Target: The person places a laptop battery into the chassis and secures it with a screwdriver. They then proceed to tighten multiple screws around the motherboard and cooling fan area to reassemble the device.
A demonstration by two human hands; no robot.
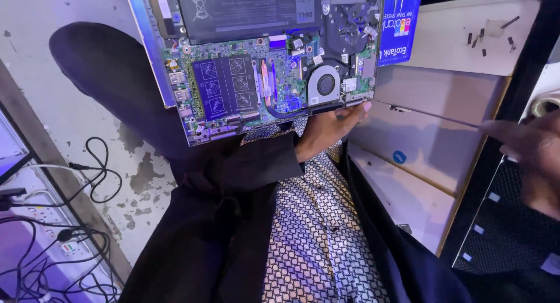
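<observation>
An open laptop (256, 64) with its bottom cover off rests on my knee, showing a green circuit board, a round fan (324, 84), a copper heat pipe and a dark battery. My left hand (329, 129) reaches out of a black sleeve and holds the laptop's near edge from below, thumb at the corner. My right hand (528, 148), blurred at the right edge, grips a thin long screwdriver (434, 116). Its tip points left and stops just right of the laptop's corner, apart from the board.
A blue printed box (402, 23) leans at the laptop's right side. White stacked cartons (431, 145) stand to the right, with small dark screws (481, 40) scattered on top. Black cables (96, 169) and a socket strip (67, 244) lie on the worn floor at left.
</observation>
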